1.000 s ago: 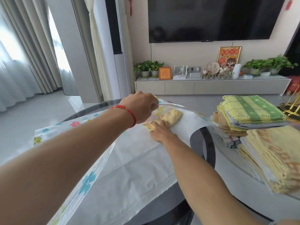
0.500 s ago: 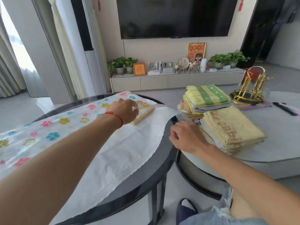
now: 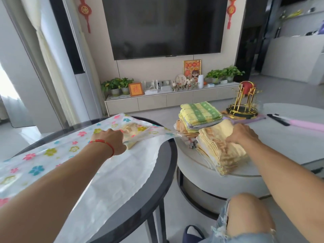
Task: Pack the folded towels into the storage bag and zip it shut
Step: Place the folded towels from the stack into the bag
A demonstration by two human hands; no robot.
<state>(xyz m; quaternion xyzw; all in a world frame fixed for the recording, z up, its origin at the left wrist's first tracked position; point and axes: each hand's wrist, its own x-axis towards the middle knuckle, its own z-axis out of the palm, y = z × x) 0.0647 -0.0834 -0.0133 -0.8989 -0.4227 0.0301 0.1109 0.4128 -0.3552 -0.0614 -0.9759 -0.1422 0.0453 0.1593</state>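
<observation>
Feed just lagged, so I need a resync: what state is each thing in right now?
Flower-printed plastic storage bag: unzipped, flap gripped by left hand.
Yellow towel in bag: packed.
Near yellow towel stack: unpacked, right hand on it.
Green-checked towel stack: untouched.

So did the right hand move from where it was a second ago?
Yes. The right hand left the yellow towel in the flowered storage bag on the black table and went right, onto the yellow towel stack on the white table.

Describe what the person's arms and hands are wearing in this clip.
Both forearms are bare, with no sleeves in view and no gloves. The left hand has a thin red string bracelet round its wrist. The right hand and its wrist carry nothing visible.
</observation>
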